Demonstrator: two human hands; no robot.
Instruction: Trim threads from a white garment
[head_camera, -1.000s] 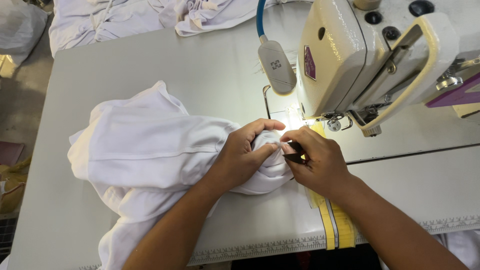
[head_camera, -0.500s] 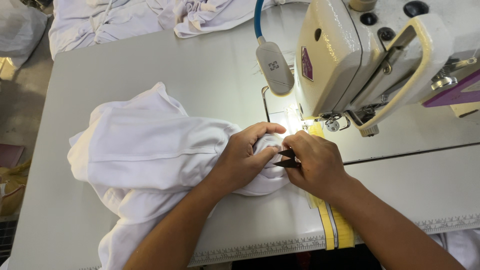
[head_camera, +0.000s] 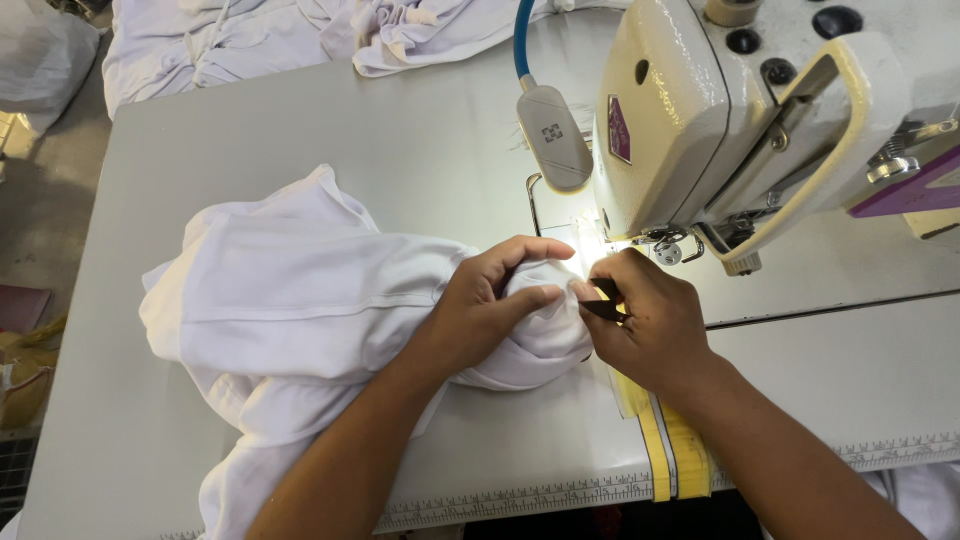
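Note:
A bunched white garment (head_camera: 300, 300) lies on the grey sewing table (head_camera: 300, 130) in front of the machine. My left hand (head_camera: 485, 305) grips a rounded fold of it just left of the needle area. Touching that fold from the right, my right hand (head_camera: 645, 325) pinches a small dark tool (head_camera: 603, 300), probably thread snips, against the cloth. The cream sewing machine (head_camera: 740, 110) stands at the upper right, its presser foot (head_camera: 665, 245) a little above my right hand. A lamp lights the spot.
A grey lamp head (head_camera: 553, 135) on a blue neck hangs left of the machine. More white garments (head_camera: 250, 40) are piled at the table's far edge. Yellow tape strips (head_camera: 670, 450) and a ruler strip (head_camera: 520, 500) run along the front edge.
Both hands stay on the same fold. My right hand has shifted slightly with the dark tool against the cloth; the garment has barely moved.

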